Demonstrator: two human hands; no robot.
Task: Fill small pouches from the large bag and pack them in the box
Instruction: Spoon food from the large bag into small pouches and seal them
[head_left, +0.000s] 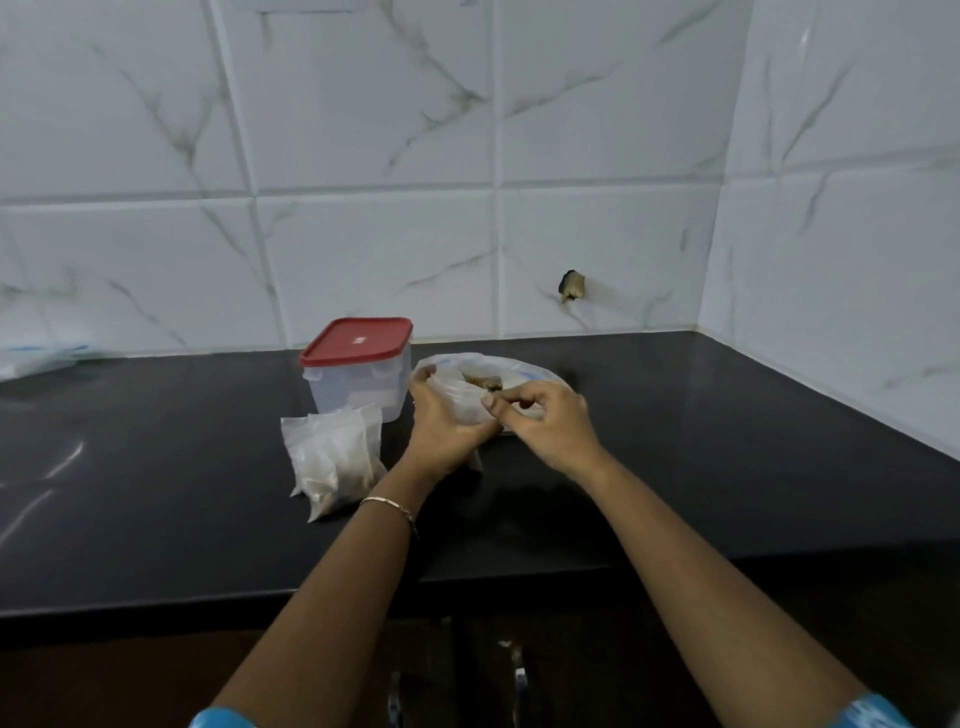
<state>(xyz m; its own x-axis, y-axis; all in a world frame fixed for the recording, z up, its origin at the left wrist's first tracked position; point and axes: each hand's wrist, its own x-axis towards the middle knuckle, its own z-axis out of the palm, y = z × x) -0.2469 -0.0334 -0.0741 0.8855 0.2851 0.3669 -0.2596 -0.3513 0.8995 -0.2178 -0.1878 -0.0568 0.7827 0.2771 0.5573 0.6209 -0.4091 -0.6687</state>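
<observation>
Forearms (332, 597) are reaching across the surface (727, 467) to a small pouch (460, 402) in mid-fill.
Near the back edge, the left hand (447, 423) is gripping it upright while the right hand (545, 421) is pinching its clear rim, probably to keep the mouth open beside the crumpled large bag (519, 366), where brown pieces are showing. Other filled pouches (332, 457) are leaning just beside the red-lidded box (358, 384).

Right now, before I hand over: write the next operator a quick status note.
Hands: left hand grips a pouch; right hand pinches its mouth. The large bag lies open just behind them. The filled pouches sit on the counter in front of the box, whose red lid is on.
Done: a few pouches filled.
Left: finish this pouch, open the box, pack all.
</observation>
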